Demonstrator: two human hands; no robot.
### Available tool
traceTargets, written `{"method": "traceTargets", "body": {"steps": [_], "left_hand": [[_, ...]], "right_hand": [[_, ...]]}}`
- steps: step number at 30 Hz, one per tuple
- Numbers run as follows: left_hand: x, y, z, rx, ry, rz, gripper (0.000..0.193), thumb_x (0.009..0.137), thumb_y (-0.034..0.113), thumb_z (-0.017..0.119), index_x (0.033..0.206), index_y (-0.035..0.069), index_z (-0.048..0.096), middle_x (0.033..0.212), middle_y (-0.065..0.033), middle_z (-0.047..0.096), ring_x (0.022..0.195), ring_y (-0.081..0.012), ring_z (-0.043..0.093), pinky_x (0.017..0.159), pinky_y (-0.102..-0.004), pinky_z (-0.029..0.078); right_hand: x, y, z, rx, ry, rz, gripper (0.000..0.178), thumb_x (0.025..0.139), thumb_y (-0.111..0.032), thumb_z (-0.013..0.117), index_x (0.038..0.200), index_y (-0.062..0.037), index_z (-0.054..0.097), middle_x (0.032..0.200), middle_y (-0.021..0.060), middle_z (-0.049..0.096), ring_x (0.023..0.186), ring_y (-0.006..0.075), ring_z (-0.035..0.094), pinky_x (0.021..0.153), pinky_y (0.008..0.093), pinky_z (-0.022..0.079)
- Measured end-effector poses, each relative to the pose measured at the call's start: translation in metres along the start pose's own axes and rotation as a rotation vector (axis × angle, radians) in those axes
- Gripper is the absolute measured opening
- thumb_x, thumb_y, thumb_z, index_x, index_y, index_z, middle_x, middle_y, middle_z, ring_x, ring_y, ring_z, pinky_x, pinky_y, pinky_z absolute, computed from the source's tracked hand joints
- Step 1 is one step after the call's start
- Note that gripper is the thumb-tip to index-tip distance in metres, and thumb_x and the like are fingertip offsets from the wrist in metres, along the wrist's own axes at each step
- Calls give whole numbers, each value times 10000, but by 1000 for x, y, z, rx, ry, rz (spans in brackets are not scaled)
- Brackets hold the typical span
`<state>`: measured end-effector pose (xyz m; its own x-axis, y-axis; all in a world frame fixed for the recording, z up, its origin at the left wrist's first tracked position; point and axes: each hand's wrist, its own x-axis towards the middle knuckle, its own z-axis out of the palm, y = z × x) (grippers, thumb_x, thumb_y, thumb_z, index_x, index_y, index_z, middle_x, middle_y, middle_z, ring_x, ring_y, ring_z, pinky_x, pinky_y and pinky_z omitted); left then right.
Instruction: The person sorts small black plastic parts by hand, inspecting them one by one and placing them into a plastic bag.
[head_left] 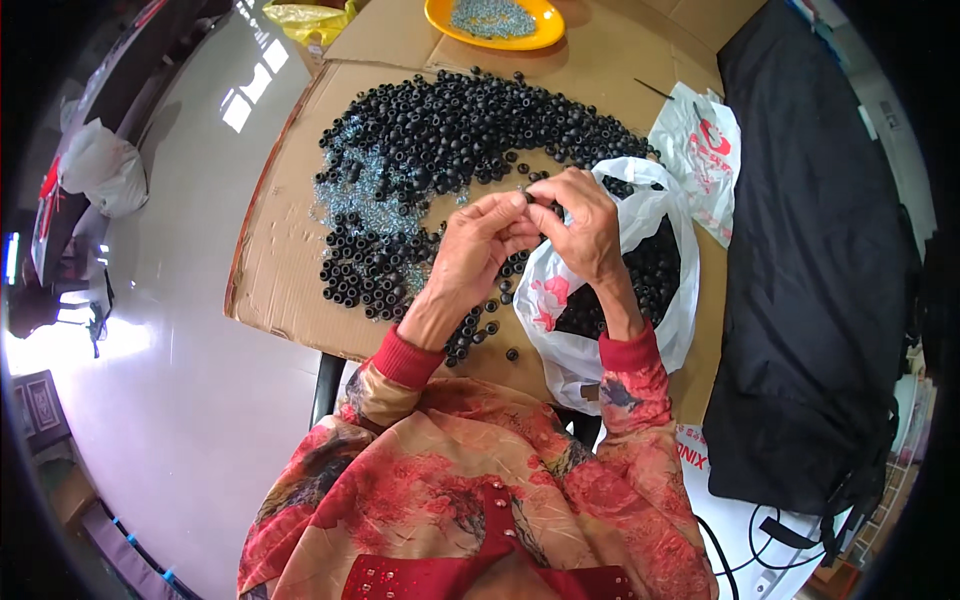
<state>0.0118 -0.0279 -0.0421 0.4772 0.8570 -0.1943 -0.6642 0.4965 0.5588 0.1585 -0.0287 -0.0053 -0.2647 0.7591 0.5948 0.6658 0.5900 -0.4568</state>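
Over the middle of the cardboard, my left hand (472, 248) and my right hand (582, 222) meet at the fingertips. A small black bead (529, 199) sits between them, pinched by thumb and forefinger on both sides. Other fine detail at the fingertips is too small to make out. Beyond my hands spreads a heap of round black beads (440, 125) with holes. Small pale blue, clear pieces (372, 190) lie mixed in at its left. Below my right wrist, an opened white plastic bag (682, 300) holds more black beads (650, 270).
Cardboard (268, 250) covers the work surface. An orange-yellow dish (545, 38) of pale pieces stands at the far edge. A crumpled white bag (690, 140) lies far right, beside a long black fabric case (800, 290). Another white bag (105, 170) is at far left.
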Motion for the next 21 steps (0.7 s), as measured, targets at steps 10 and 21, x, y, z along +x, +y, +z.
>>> {"method": "traceTargets", "body": {"steps": [10,21], "left_hand": [[-4,5,-1,-90,-146,17,211,884,100,512,1043,-29,564,945,-91,624,829,-155,614,772,-300,515],[2,5,-3,-174,-242,46,207,881,38,487,1064,-25,558,987,-103,609,892,-180,603,851,-364,493]], "right_hand": [[-4,-6,-18,338,-117,283,300,698,-20,657,994,-26,610,842,64,602,764,146,578,689,266,462],[11,-11,-23,211,-113,2,283,694,-11,652,973,-52,630,947,83,586,838,198,587,728,282,478]]}}
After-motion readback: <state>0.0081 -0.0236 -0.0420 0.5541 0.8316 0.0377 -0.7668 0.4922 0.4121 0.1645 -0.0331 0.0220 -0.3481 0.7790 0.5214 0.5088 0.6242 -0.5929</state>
